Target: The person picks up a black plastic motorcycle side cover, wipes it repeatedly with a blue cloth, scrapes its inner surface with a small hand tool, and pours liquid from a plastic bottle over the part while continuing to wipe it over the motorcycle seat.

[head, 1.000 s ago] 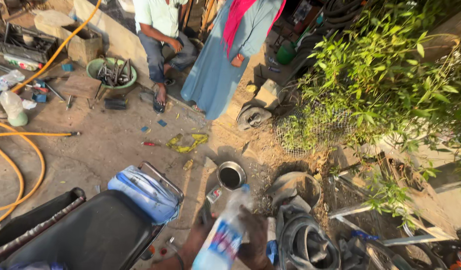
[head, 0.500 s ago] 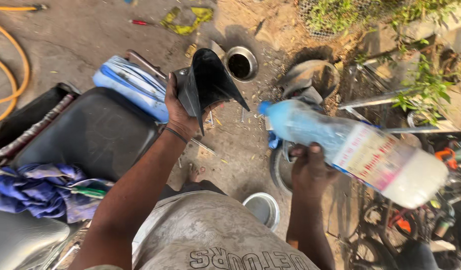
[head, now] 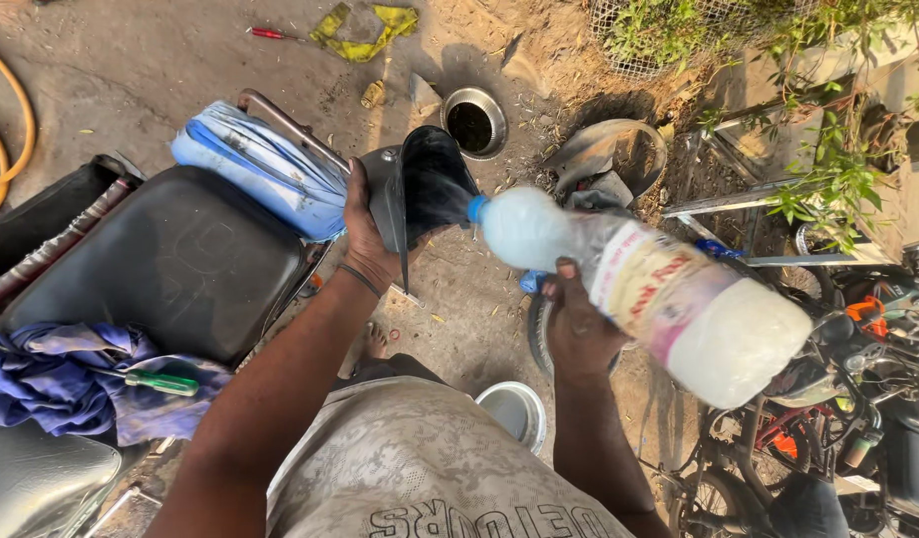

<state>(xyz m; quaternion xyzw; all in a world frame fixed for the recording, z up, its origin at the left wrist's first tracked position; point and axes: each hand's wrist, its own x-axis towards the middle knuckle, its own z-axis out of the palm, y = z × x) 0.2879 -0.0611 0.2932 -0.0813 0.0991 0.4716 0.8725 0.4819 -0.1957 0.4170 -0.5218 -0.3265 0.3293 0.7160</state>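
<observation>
My left hand [head: 365, 231] grips a black curved rubber piece [head: 425, 191], folded like a trough, held beside the rear of a black motorbike seat [head: 180, 264]. My right hand [head: 577, 324] holds a large clear plastic bottle [head: 644, 289] with milky white liquid and a printed label. The bottle is tipped, with its blue neck touching the inside of the rubber piece. My torso in a patterned shirt fills the bottom of the view.
A blue-white folded bag [head: 260, 169] lies on the rear rack. A blue cloth [head: 56, 374] and a green-handled screwdriver [head: 160, 383] rest on the seat. On the ground: a round metal tin [head: 473, 122], a steel bowl [head: 514, 413], an orange hose [head: 1, 149]. Motorbike parts and plants crowd the right.
The bottle has swung left and tipped, so its neck now meets the rubber piece in my left hand. A second ago the view looked out at two people across the yard.
</observation>
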